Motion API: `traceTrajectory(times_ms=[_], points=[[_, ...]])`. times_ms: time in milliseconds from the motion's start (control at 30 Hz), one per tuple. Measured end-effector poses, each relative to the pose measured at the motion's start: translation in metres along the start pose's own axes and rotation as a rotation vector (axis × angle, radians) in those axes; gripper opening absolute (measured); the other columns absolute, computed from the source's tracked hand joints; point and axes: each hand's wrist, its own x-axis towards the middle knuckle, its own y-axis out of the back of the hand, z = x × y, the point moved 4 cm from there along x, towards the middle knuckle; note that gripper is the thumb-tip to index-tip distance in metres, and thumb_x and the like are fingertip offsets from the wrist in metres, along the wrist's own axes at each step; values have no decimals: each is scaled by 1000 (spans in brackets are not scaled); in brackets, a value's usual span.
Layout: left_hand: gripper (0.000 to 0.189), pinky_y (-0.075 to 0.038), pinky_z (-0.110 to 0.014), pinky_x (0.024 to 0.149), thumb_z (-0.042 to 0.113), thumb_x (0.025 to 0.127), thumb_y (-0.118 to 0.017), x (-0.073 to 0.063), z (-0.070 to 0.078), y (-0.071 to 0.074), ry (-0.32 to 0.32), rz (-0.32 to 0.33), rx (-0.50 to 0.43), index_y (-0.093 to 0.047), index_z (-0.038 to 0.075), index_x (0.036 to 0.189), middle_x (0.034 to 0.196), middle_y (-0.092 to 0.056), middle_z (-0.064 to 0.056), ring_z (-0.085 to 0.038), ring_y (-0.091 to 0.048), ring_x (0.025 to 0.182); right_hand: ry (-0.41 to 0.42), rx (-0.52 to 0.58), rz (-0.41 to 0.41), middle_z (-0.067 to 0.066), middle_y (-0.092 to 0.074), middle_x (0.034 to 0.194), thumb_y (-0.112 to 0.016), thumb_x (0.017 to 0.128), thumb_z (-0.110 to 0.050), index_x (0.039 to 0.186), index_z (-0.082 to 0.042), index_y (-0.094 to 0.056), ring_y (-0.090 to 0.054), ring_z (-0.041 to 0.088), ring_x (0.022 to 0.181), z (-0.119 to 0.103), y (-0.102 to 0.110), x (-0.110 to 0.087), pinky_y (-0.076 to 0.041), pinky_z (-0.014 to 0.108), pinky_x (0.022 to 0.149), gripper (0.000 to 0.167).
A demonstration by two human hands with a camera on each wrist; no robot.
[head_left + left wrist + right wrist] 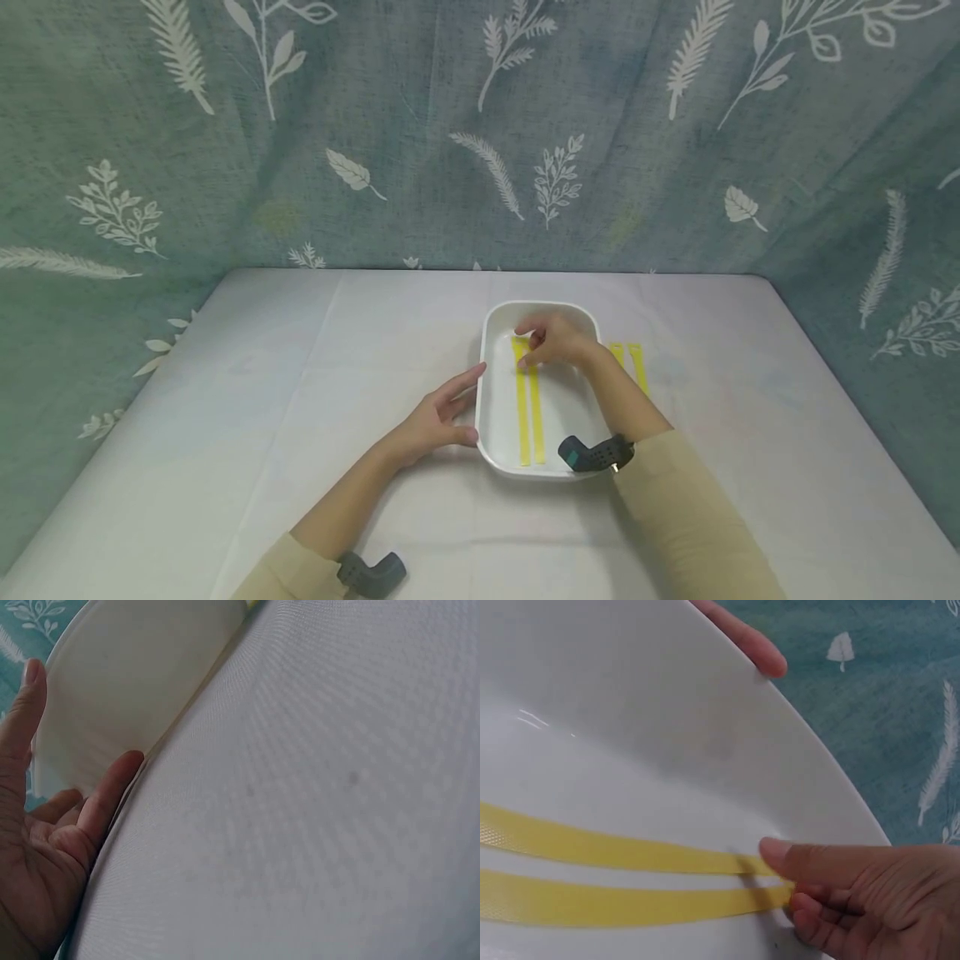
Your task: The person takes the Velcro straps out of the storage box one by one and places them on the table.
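Note:
A white tray [495,450] with rounded corners stands on the table. My left hand [431,421] rests against its left side, thumb and fingers spread and fairly straight. In the left wrist view, these fingers touch the tray's outer wall [142,682]. Inside the tray, two flat yellow strips [523,417] lie side by side, lengthwise. My right hand [557,340] reaches in over their far ends. In the right wrist view, its thumb and curled fingers pinch at the end of the lower yellow strip [645,900], while the thumb tip overlaps the end of the upper yellow strip [615,844].
Right of the tray, two more yellow strips [637,367] lie on the white table cloth [300,467], partly behind the right forearm. A teal curtain with white leaf prints [420,125] hangs behind the table's far edge. Dark wrist cameras [596,454] sit at both cuffs.

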Motion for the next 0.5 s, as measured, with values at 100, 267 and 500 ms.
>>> traceTrajectory(times_ms=[100, 267, 500], points=[[107, -52, -42, 91, 26, 70, -83, 0, 0, 0, 1, 1, -3, -16, 11, 152, 160, -6, -8, -39, -10, 143, -2, -80, 4, 7, -57, 85, -84, 68, -7, 119, 0, -62, -50, 15, 72, 0, -3, 0, -43, 19, 60, 56], [107, -50, -40, 94, 27, 69, -84, 0, 0, 0, 16, 14, 5, -17, 12, 152, 160, -7, -7, -37, -11, 144, 24, -143, 26, 7, -57, 87, -85, 66, -8, 120, -1, -61, -50, 17, 77, -3, -9, 3, -43, 20, 65, 59], [106, -49, -39, 96, 31, 69, -83, -1, 3, -1, 19, 14, 31, -19, 16, 152, 159, -8, -6, -38, -10, 144, 71, -196, 32, 7, -59, 87, -85, 68, -14, 119, 0, -61, -52, 17, 78, -9, -16, 6, -45, 23, 70, 58]])
